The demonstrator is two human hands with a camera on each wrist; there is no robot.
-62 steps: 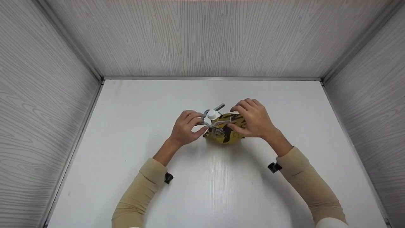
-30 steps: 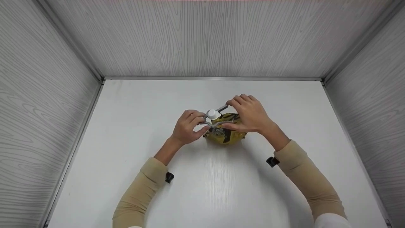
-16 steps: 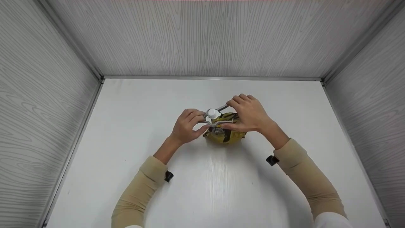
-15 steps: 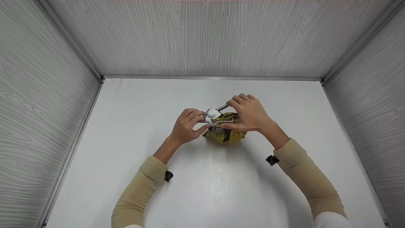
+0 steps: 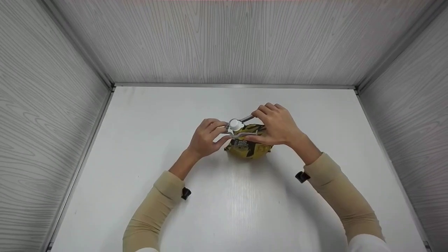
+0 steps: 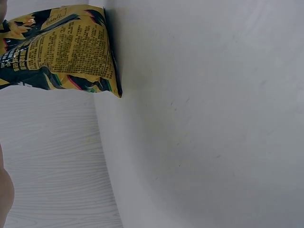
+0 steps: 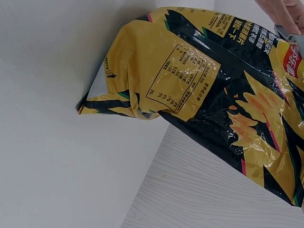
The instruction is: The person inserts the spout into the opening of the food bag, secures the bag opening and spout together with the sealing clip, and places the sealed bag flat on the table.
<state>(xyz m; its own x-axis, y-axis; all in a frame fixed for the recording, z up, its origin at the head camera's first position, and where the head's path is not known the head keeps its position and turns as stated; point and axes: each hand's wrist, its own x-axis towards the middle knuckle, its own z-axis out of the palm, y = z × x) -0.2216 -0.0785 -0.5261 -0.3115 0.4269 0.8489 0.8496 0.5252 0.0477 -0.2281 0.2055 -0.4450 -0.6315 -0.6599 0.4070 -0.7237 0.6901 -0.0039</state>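
Note:
A bag of chips point(image 5: 249, 150), yellow and black, stands on the table in the head view. Over its top edge lies a grey bag clip point(image 5: 241, 135) with a white capped spout point(image 5: 235, 125), its two arms spread in a V toward the right. My left hand point(image 5: 207, 139) pinches the clip's left end beside the spout. With the right hand point(image 5: 277, 124) I grip both arms, fingertips on the far one and thumb along the near one. In the right wrist view, fingers point(image 7: 280, 12) hold a grey part of the clip above the bag point(image 7: 190, 80).
The white tabletop point(image 5: 224, 206) surrounds the bag. Grey wood-grain panels rise at the back point(image 5: 224, 42), the left point(image 5: 45, 122) and the right point(image 5: 413, 105). Dark wrist cameras point(image 5: 186, 193) sit at the beige sleeves point(image 5: 154, 206).
My right hand has moved left and away from me, from the bag's top right onto the clip's arms. The clip has shifted slightly away from me; the left hand keeps its pinch.

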